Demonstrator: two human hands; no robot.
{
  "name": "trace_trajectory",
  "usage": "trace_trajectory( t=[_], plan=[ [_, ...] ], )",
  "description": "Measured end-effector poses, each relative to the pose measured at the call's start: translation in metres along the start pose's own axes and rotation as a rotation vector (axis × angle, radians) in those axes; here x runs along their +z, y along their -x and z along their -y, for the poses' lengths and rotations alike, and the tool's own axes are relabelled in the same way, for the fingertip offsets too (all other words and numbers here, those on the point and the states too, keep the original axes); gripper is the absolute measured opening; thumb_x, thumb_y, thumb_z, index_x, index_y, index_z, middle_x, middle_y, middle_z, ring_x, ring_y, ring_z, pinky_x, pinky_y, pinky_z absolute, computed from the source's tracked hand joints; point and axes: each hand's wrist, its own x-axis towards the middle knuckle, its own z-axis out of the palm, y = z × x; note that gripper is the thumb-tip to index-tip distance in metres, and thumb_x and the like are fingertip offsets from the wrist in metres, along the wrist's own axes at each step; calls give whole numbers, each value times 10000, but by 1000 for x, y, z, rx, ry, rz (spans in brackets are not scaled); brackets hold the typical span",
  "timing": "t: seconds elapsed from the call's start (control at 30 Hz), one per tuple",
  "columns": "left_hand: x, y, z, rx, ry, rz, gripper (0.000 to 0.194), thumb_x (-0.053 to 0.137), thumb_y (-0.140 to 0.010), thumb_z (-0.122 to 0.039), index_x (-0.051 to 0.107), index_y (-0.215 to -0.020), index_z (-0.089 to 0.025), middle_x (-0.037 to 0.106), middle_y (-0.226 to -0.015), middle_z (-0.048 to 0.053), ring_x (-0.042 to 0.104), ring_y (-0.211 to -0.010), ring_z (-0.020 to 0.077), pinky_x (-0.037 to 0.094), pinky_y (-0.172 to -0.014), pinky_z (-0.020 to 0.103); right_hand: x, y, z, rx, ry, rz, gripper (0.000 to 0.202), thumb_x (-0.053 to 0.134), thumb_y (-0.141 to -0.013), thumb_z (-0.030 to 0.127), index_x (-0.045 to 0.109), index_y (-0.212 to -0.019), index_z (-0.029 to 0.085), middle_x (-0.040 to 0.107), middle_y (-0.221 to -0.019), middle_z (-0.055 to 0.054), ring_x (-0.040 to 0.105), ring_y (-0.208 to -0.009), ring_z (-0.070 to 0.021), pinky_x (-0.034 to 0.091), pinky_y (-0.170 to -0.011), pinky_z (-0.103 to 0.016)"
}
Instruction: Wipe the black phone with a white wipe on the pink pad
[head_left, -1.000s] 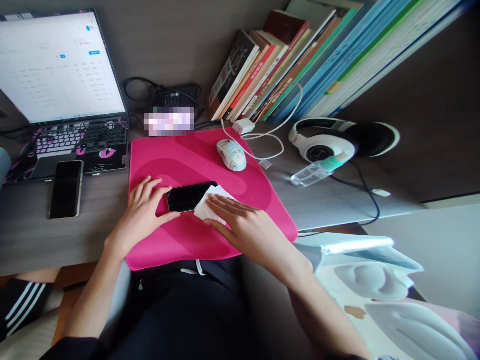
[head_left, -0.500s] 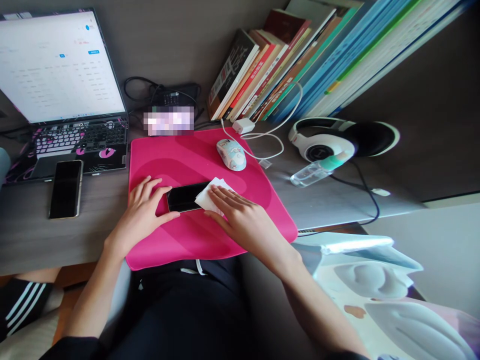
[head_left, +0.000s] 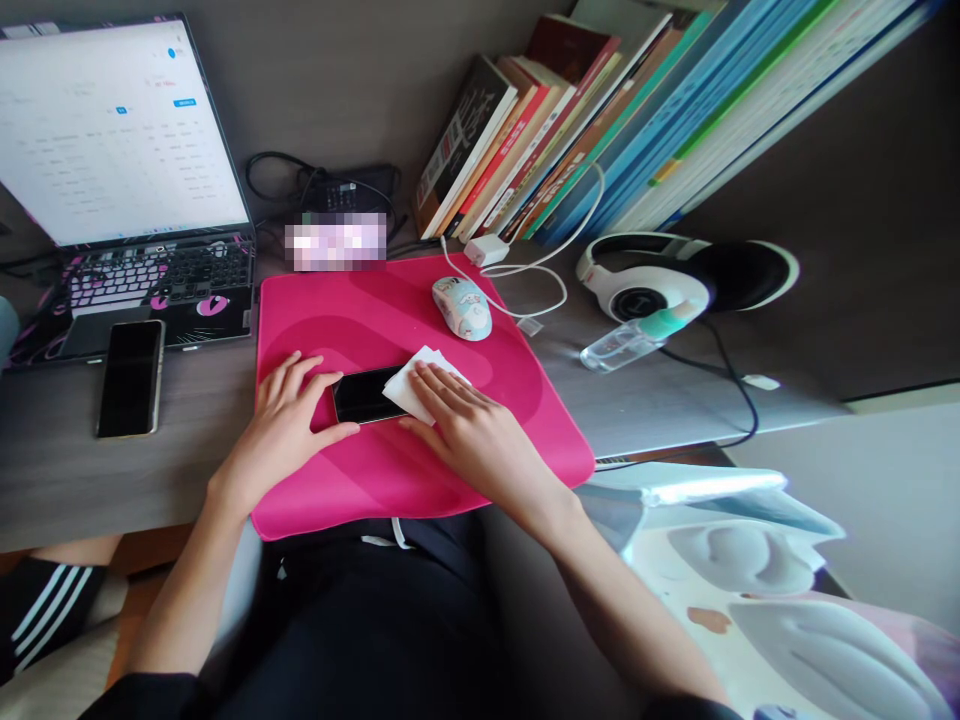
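A black smartphone (head_left: 366,396) lies flat, screen up, on a pink desk mat (head_left: 330,490). My left hand (head_left: 289,410) steadies its left end between thumb and index finger, the other fingers bent over the mat. Under the fingers of my right hand (head_left: 469,425) is a folded white tissue (head_left: 409,382), pressed onto the right part of the screen. That end of the phone is hidden by the tissue and hand. A patterned computer mouse (head_left: 462,308) sits on the mat beyond my right hand.
To the left stand an open laptop (head_left: 161,290) and a second phone (head_left: 130,380). Books (head_left: 487,150) lean at the back. A white charger cable (head_left: 562,285), headphones (head_left: 652,290) and a clear spray bottle (head_left: 622,347) lie to the right. The desk edge runs along my lap.
My right hand has slid slightly left along the phone with the tissue under its fingers. My left hand has stayed in place.
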Motion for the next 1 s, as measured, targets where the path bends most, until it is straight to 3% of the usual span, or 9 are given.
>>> trace_trajectory(
  t=[0.33,0.7,1.0],
  plan=[
    [0,1,-2,17,-72,-13,667,686,-987,-628,516,-1521,-268,437,-1697,147,288,-1644,391,292,-1310,660,2,-3,-2,-5,-27,6,584,547,-1114,375,559,-1543,-21,550,-1602,-266,541,-1508,-368,468,-1274,-527],
    [-2,0,-6,2,-56,3,609,697,-998,-577,528,-1494,-266,429,-1702,145,272,-1655,390,290,-1313,660,-25,14,18,-48,66,63,538,584,-1100,395,665,-1426,-25,678,-1462,-281,691,-1347,-399,617,-1120,-527],
    [-2,0,-4,0,-9,9,633,701,-991,-589,524,-1510,-272,408,-1716,133,252,-1664,370,277,-1333,621,-9,2,2,-14,-29,18,531,523,-1127,392,619,-1504,31,628,-1544,-226,618,-1443,-340,523,-1232,-502]
  ],
)
